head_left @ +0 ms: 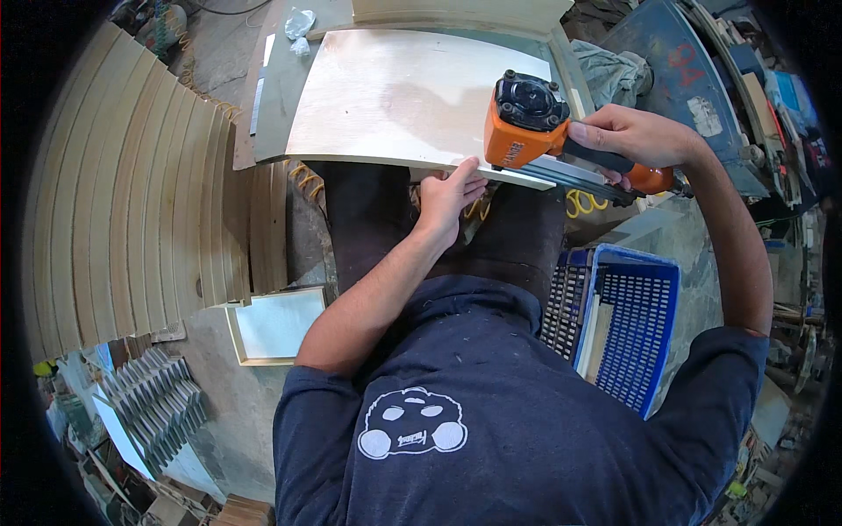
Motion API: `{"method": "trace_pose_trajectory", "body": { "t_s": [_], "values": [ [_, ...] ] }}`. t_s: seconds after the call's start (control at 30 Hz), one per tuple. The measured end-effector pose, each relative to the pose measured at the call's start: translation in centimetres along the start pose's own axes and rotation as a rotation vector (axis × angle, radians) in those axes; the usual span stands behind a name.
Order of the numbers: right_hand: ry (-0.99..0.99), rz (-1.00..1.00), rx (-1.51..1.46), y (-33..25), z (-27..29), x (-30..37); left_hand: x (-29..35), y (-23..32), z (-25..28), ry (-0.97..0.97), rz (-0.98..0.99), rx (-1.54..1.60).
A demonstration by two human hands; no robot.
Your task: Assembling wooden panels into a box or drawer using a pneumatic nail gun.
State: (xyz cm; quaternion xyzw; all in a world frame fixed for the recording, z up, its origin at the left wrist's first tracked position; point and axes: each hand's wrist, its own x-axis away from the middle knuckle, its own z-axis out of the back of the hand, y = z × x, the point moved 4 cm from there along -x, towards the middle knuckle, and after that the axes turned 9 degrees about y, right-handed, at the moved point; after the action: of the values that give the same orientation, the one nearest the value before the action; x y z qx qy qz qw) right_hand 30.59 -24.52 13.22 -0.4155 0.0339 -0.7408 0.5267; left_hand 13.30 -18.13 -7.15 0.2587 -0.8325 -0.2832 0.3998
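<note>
A pale, flat wooden board (395,92) lies on the workbench in front of me. My left hand (449,200) pinches its near edge, close to the middle, where a light wooden strip (517,178) shows along the edge. My right hand (636,140) is wrapped round the handle of an orange and black nail gun (524,123). The gun's head stands over the board's near right part, just right of my left fingertips. Its long magazine (583,175) points to the right. The gun's nose is hidden beneath its body, so contact with the board cannot be made out.
Stacked wooden boxes or frames (132,193) rise at the left. A blue plastic basket (636,324) with wooden strips stands on the floor at my right. A shallow wooden tray (279,326) and grey stacked pieces (153,403) lie lower left. Coiled yellow hose (583,203) hangs below the bench.
</note>
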Motion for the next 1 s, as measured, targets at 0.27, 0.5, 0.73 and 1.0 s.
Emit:
{"method": "trace_pose_trajectory", "body": {
  "t_s": [0.27,0.5,0.73,1.0],
  "values": [
    [0.025,0.016,-0.06,0.1,-0.1,0.6,0.2,0.4,0.0,-0.03,0.028,-0.004],
    [-0.047,0.008,-0.211,0.5,-3.7,4.9,0.0,0.0,0.9,-0.009,0.028,0.052],
    [0.06,0.107,-0.067,3.6,-10.9,8.1,0.5,0.3,1.0,-0.012,0.037,0.03],
    [0.095,-0.012,-0.048,5.9,-13.9,9.6,0.1,-0.2,-0.2,0.031,-0.054,0.062]
  ]
}}
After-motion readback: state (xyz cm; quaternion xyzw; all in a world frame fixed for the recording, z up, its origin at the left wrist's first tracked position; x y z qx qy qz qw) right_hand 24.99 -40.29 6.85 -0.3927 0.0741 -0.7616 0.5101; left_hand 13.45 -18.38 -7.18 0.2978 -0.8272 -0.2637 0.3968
